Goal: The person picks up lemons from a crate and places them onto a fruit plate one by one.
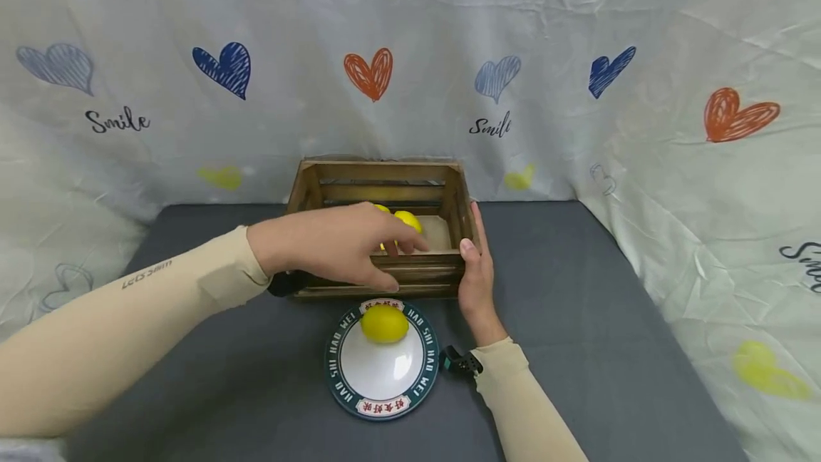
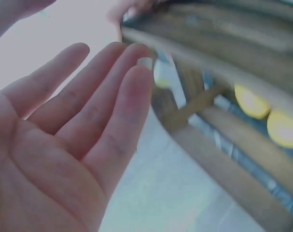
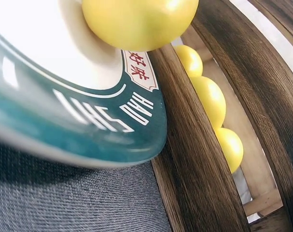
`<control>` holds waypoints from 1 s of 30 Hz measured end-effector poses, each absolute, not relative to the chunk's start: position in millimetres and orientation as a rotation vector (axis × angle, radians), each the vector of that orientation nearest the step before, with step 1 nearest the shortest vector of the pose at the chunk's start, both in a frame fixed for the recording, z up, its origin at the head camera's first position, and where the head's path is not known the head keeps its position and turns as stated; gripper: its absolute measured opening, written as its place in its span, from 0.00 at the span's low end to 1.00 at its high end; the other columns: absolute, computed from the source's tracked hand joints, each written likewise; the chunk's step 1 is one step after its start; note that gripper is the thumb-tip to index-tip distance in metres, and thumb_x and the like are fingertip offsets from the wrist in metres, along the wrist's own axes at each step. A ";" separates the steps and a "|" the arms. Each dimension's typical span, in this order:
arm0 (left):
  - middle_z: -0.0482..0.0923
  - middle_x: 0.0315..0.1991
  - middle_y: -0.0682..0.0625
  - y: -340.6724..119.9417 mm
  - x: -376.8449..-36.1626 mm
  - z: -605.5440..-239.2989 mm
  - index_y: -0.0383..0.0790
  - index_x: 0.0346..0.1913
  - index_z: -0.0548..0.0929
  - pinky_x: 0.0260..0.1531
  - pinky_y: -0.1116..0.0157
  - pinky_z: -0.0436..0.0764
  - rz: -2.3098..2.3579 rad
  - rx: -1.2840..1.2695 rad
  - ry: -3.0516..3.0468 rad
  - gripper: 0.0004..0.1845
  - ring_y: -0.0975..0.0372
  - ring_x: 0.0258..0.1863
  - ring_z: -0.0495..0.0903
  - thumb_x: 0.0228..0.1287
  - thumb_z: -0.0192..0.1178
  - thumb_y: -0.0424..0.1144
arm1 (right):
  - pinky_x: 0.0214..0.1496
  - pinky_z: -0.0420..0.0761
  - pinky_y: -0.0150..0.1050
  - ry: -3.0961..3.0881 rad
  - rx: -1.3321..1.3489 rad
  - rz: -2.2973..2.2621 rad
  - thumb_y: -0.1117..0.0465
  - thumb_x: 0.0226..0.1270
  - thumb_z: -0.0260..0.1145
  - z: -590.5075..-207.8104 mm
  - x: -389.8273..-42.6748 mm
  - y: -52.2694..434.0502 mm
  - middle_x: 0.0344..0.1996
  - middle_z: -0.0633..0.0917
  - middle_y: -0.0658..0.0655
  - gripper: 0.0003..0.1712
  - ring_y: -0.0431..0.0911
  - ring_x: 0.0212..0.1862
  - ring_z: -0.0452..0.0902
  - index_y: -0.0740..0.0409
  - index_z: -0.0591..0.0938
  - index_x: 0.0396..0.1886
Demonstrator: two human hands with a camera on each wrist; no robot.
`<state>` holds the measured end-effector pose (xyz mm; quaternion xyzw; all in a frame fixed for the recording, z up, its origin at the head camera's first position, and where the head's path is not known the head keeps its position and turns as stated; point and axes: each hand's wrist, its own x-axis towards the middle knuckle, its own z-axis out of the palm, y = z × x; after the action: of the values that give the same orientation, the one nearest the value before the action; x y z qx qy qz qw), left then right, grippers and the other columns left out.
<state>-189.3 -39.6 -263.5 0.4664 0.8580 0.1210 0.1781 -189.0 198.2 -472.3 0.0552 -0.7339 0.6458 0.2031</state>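
One yellow lemon (image 1: 385, 324) on the plate (image 1: 378, 371), others in the wooden crate (image 1: 432, 275).
The single fruit sits toward the far side of the white, green-rimmed plate, just in front of the slatted crate. Inside the crate, at least three more lemons (image 3: 210, 102) show; the left hand (image 1: 336, 244) covers part of the interior, so the full count is hard to tell. That hand hangs over the front rim, empty, fingers extended and slightly spread. The right hand (image 1: 477, 287) grips the crate's right front corner. Beneath is a dark grey table (image 1: 564, 348); behind, a heart-printed cloth (image 1: 423, 27).
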 end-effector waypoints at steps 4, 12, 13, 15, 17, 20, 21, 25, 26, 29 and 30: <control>0.87 0.63 0.52 -35.6 -211.9 -258.0 0.49 0.72 0.82 0.62 0.55 0.87 0.352 1.299 2.502 0.31 0.58 0.59 0.86 0.67 0.76 0.46 | 0.87 0.46 0.69 -2.040 0.140 1.811 0.43 0.77 0.46 -474.9 -188.2 200.3 0.87 0.57 0.36 0.41 0.47 0.88 0.50 0.32 0.56 0.89; 0.83 0.70 0.50 -15.6 -265.3 -288.4 0.45 0.73 0.81 0.67 0.52 0.84 0.328 1.209 2.508 0.30 0.54 0.63 0.85 0.70 0.73 0.45 | 0.87 0.49 0.66 -2.025 0.130 1.825 0.44 0.77 0.46 -480.6 -183.8 201.1 0.87 0.57 0.36 0.41 0.47 0.87 0.53 0.31 0.55 0.89; 0.82 0.71 0.49 -12.5 -271.5 -294.1 0.44 0.74 0.81 0.68 0.51 0.83 0.313 1.199 2.503 0.31 0.53 0.64 0.85 0.71 0.73 0.45 | 0.87 0.49 0.66 -2.026 0.127 1.828 0.44 0.77 0.46 -481.4 -183.2 200.8 0.87 0.57 0.36 0.41 0.47 0.87 0.53 0.29 0.56 0.89; 0.81 0.72 0.47 -6.3 -283.5 -306.5 0.43 0.74 0.80 0.70 0.50 0.82 0.267 1.185 2.488 0.31 0.52 0.66 0.84 0.71 0.72 0.44 | 0.87 0.49 0.67 -2.027 0.118 1.830 0.43 0.77 0.46 -482.6 -181.8 200.1 0.87 0.57 0.36 0.40 0.47 0.87 0.52 0.26 0.56 0.88; 0.80 0.73 0.46 -0.8 -294.2 -318.5 0.42 0.75 0.79 0.71 0.50 0.81 0.228 1.176 2.467 0.31 0.51 0.69 0.83 0.72 0.72 0.43 | 0.87 0.48 0.68 -2.025 0.115 1.831 0.43 0.77 0.46 -483.4 -180.8 199.4 0.87 0.57 0.36 0.40 0.46 0.88 0.52 0.25 0.57 0.88; 0.80 0.73 0.45 5.4 -307.9 -334.9 0.41 0.74 0.80 0.71 0.50 0.82 0.191 1.158 2.443 0.30 0.51 0.69 0.83 0.71 0.72 0.41 | 0.87 0.47 0.68 -2.018 0.130 1.827 0.44 0.76 0.46 -483.6 -181.7 198.4 0.87 0.57 0.37 0.40 0.46 0.88 0.50 0.26 0.57 0.88; 0.81 0.72 0.44 7.1 -311.7 -339.1 0.41 0.74 0.80 0.70 0.50 0.82 0.185 1.154 2.440 0.30 0.51 0.68 0.83 0.71 0.72 0.40 | 0.87 0.47 0.67 -2.017 0.138 1.824 0.44 0.76 0.46 -482.8 -182.3 198.0 0.87 0.57 0.38 0.40 0.46 0.88 0.50 0.27 0.57 0.88; 0.81 0.72 0.46 12.5 -325.1 -351.5 0.42 0.74 0.81 0.65 0.53 0.85 0.152 1.141 2.449 0.31 0.55 0.62 0.85 0.69 0.72 0.39 | 0.87 0.46 0.67 -2.005 0.166 1.825 0.44 0.76 0.47 -479.1 -186.4 197.3 0.88 0.57 0.42 0.42 0.46 0.88 0.49 0.32 0.57 0.89; 0.81 0.72 0.46 13.8 -327.8 -353.5 0.43 0.74 0.80 0.64 0.54 0.86 0.143 1.132 2.452 0.32 0.56 0.61 0.85 0.68 0.72 0.39 | 0.87 0.46 0.67 -2.002 0.168 1.830 0.44 0.75 0.47 -478.1 -187.3 197.4 0.88 0.57 0.42 0.42 0.46 0.88 0.49 0.32 0.57 0.89; 0.80 0.73 0.46 18.4 -334.6 -357.3 0.43 0.75 0.79 0.65 0.53 0.85 0.123 1.107 2.446 0.33 0.55 0.61 0.84 0.68 0.73 0.40 | 0.87 0.45 0.68 -1.995 0.165 1.838 0.44 0.75 0.47 -475.5 -189.4 198.1 0.88 0.57 0.41 0.42 0.46 0.89 0.49 0.31 0.57 0.89; 0.80 0.73 0.45 20.4 -336.1 -357.8 0.43 0.76 0.79 0.67 0.53 0.84 0.117 1.095 2.437 0.34 0.54 0.63 0.83 0.68 0.73 0.40 | 0.87 0.45 0.68 -2.000 0.160 1.834 0.44 0.75 0.47 -474.9 -190.1 198.6 0.88 0.57 0.41 0.42 0.46 0.88 0.49 0.31 0.57 0.89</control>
<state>-336.1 20.4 -357.8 0.3982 0.8866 0.0427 0.2315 -190.1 198.6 -474.9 0.0575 -0.7192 0.6597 0.2103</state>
